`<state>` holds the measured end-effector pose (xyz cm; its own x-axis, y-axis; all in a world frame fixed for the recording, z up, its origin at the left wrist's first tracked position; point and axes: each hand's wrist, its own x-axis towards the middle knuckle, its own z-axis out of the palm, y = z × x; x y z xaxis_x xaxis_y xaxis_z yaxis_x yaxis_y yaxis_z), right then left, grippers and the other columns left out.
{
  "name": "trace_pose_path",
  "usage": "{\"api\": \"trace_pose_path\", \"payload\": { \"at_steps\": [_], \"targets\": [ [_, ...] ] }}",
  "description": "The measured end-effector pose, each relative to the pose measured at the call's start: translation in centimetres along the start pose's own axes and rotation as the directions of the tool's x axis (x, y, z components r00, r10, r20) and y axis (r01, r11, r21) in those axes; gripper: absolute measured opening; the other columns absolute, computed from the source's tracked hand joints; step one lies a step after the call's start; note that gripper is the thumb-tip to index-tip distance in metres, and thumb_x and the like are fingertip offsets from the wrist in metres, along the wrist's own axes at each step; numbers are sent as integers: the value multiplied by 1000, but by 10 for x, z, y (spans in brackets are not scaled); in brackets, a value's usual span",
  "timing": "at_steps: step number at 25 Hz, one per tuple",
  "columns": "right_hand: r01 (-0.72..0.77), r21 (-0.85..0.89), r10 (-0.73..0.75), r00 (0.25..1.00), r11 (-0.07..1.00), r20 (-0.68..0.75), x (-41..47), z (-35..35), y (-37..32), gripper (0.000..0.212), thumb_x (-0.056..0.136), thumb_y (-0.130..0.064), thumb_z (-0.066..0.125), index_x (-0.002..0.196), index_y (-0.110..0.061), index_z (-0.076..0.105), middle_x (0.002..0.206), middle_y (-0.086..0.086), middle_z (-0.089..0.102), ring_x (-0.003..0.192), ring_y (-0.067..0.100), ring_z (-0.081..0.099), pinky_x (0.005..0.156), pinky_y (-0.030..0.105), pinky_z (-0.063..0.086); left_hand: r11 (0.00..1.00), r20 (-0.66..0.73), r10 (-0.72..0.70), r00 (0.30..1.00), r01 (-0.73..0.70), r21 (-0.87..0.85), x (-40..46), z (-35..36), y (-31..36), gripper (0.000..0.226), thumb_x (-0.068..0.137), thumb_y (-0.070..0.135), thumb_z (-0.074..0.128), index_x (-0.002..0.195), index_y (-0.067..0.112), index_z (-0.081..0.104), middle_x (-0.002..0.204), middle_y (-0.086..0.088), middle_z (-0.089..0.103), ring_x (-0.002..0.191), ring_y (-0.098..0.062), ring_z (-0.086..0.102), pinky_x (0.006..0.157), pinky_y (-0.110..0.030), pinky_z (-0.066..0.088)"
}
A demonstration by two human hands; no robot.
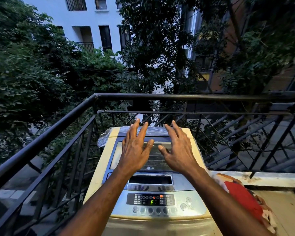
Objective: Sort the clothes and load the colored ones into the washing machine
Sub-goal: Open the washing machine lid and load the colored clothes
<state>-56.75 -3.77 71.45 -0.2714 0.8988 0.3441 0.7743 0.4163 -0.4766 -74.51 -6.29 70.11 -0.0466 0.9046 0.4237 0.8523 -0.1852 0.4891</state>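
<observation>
A top-loading washing machine stands in front of me on a balcony with its lid down. A green "F" glows on its control panel. My left hand and my right hand are stretched out side by side above the lid, palms down, fingers straight and spread. Neither hand holds anything; whether they touch the lid I cannot tell. A heap of clothes, red with white and orange parts, lies to the right of the machine, partly hidden by my right forearm.
A black metal railing encloses the balcony on the left and behind the machine. A low concrete ledge runs along the right. Crumpled clear plastic sits at the machine's back left corner. Trees and buildings lie beyond.
</observation>
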Motion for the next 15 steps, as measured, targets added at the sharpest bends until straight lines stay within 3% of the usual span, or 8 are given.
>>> {"api": "trace_pose_path", "payload": {
  "at_steps": [4, 8, 15],
  "targets": [
    [-1, 13, 0, 999, 1000, 34, -6, 8, 6, 81, 95, -43, 63, 159, -31, 15, 170, -6, 0, 156, 22, 7, 122, 61, 17, 1000, 29, 7, 1000, -6, -16, -6, 9, -7, 66, 97, 64, 30, 157, 41, 14, 166, 16, -7, 156, -17, 0, 123, -55, 13],
    [-21, -56, 28, 991, 998, 134, -17, 22, 17, 85, 95, -46, 62, 160, -30, 10, 171, -5, 0, 155, 26, 16, 123, 64, 9, 999, 83, -44, 996, 43, 14, -17, 22, -17, 63, 99, 60, 34, 156, 44, 13, 166, 18, -8, 155, -19, 2, 120, -55, 16],
    [-10, -101, 42, 945, 995, 324, -44, 60, 40, 88, 94, -45, 63, 161, -30, 8, 171, -4, -1, 156, 23, 12, 120, 69, -1, 992, 242, -115, 964, 99, 76, -51, 52, -42, 63, 99, 61, 32, 157, 40, 17, 168, 11, -1, 154, -19, 7, 117, -56, 23]
  ]
}}
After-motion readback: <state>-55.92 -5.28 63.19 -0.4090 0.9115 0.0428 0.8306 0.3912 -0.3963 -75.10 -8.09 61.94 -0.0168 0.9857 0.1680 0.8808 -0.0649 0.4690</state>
